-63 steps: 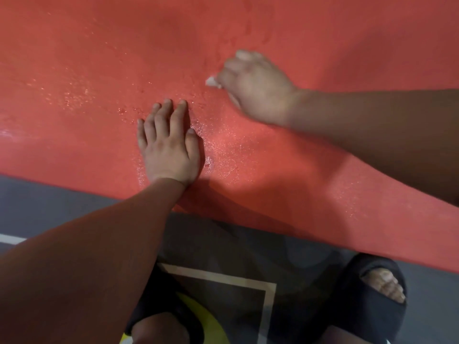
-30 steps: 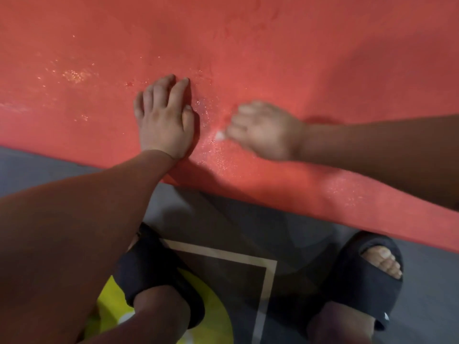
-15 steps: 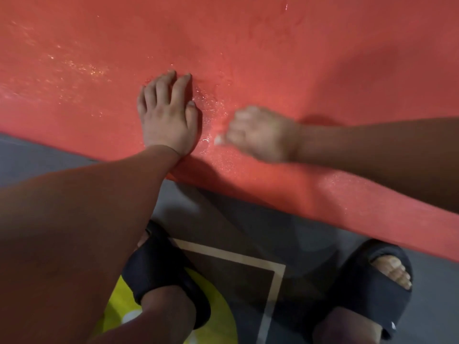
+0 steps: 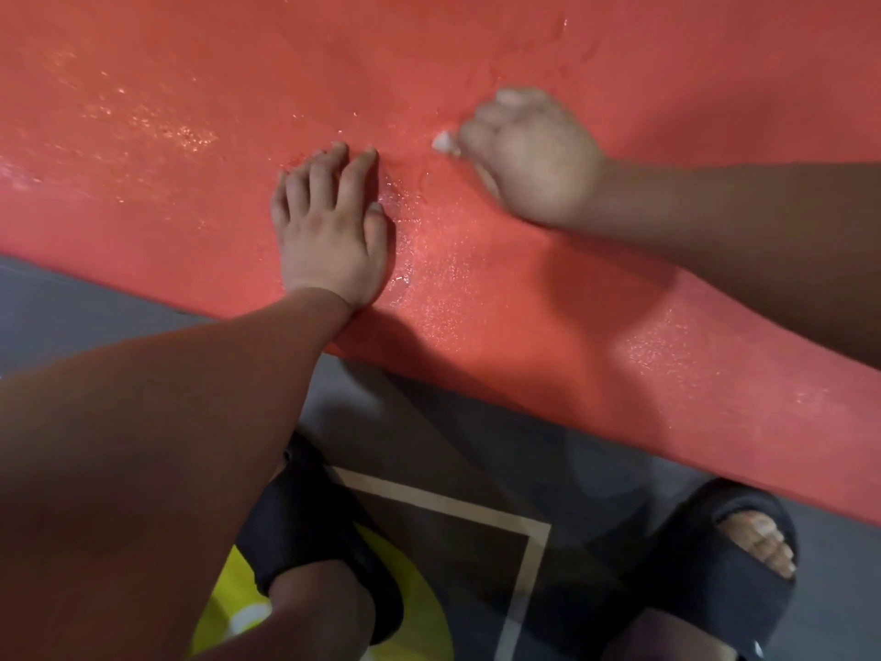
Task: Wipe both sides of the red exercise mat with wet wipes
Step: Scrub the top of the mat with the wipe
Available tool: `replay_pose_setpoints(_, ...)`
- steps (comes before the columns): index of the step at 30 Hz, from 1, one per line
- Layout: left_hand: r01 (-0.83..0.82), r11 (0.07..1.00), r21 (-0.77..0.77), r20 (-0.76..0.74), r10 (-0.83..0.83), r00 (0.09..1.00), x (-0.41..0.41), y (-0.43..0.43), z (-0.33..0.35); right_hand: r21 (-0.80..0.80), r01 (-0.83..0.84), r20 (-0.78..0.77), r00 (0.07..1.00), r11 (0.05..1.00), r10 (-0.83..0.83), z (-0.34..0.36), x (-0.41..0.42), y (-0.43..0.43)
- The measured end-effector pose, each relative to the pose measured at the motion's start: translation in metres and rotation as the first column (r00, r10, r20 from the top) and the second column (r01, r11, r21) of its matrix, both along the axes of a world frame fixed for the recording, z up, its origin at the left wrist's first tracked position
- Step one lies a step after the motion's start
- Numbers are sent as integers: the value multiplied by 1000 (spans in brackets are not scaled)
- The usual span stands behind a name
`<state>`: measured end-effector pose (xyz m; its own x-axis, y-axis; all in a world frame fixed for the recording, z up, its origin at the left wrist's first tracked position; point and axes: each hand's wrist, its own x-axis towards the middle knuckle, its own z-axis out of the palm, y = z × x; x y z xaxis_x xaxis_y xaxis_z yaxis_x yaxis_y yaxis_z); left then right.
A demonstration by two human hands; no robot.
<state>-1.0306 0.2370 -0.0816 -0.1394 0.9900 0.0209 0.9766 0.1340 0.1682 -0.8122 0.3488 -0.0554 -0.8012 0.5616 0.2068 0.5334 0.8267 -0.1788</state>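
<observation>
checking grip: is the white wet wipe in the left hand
No, the right hand grips the white wet wipe; the left hand holds nothing.

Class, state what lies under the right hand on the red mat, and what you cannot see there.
A white corner of the wet wipe pokes out beside the right hand, against the red mat. The hand covers the rest of the wipe.

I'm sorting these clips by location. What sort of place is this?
Probably a gym or sports hall, though little shows: a red exercise mat lies on a grey floor marked with a pale line and a yellow marking. The right hand holds a wet wipe on the mat.
</observation>
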Motion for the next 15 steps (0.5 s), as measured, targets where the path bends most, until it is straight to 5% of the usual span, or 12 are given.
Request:
replay_pose_setpoints(4,-7,1000,9,4,7,1000,0,0,0,-31,197,-29,980,980,-198,-3,-10,-5)
replay_pose_setpoints(7,-9,1000,19,0,9,1000,-2,0,-3,-172,-95,-61,994,980,86,-3,-15,-41)
replay_pose_setpoints(10,-5,1000,29,-11,6,1000,-2,0,-5,-153,-268,22,961,951,274,-5,-10,-43)
replay_pose_setpoints(15,-6,1000,10,-4,6,1000,-2,1,-4,-83,84,48,996,993,-80,-5,-18,10)
